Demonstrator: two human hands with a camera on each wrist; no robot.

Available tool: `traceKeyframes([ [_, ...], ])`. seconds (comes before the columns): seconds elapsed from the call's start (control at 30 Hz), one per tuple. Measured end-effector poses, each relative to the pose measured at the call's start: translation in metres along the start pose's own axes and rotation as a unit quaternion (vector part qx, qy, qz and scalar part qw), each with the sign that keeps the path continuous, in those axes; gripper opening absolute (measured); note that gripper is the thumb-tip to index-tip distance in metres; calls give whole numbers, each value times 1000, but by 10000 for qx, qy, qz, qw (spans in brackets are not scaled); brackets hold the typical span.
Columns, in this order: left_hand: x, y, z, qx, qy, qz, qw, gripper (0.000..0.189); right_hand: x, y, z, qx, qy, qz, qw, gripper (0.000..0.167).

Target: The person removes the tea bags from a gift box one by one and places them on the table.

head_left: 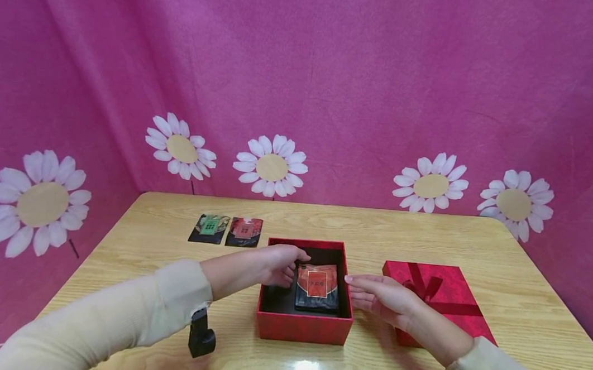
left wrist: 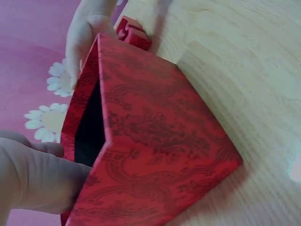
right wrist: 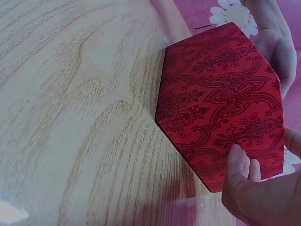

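Now, from the left of the worktop (head_left: 364,227): a green-labelled sachet (head_left: 211,228) and a red-labelled sachet (head_left: 244,232) lie flat, side by side, apparently spaced so both labels show. Next, the left grip (head_left: 276,263), dipping over the left wall of the red gift box (head_left: 301,328), fingers loosely bent, thumb apart, pinching nothing that shows; it seems angled to reach beside the contents. Inside, nearer the right wall, an orange-labelled sachet (head_left: 317,285) lies label up. Then the right grip (head_left: 388,300): fingers straight against the outer right wall, thumb at the rim, probably bracing the box. Rightmost, the ribboned lid (head_left: 454,288) rests aside, likely to leave the opening uncovered.
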State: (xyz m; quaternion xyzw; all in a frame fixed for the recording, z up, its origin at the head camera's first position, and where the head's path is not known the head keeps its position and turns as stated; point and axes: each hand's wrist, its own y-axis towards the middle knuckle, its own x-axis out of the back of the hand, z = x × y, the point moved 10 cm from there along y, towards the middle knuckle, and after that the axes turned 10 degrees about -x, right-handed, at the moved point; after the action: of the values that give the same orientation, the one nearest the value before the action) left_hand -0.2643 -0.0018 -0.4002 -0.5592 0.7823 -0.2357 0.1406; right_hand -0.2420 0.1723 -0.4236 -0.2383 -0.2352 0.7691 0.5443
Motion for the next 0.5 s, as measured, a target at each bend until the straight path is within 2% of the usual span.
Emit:
traceKeyframes([
  [0.1, -2, 1, 5, 134, -102, -22, 9999, 64, 0, 0, 0, 18, -21, -4, 10000, 65],
  [0.23, -7, 1, 7, 167, -20, 177, 9997, 61, 0, -1, 0, 30, -12, -31, 10000, 65],
  [0.5, -9, -5, 2, 145, 99, 400, 9990, 59, 0, -1, 0, -5, 7, -51, 10000, 65],
])
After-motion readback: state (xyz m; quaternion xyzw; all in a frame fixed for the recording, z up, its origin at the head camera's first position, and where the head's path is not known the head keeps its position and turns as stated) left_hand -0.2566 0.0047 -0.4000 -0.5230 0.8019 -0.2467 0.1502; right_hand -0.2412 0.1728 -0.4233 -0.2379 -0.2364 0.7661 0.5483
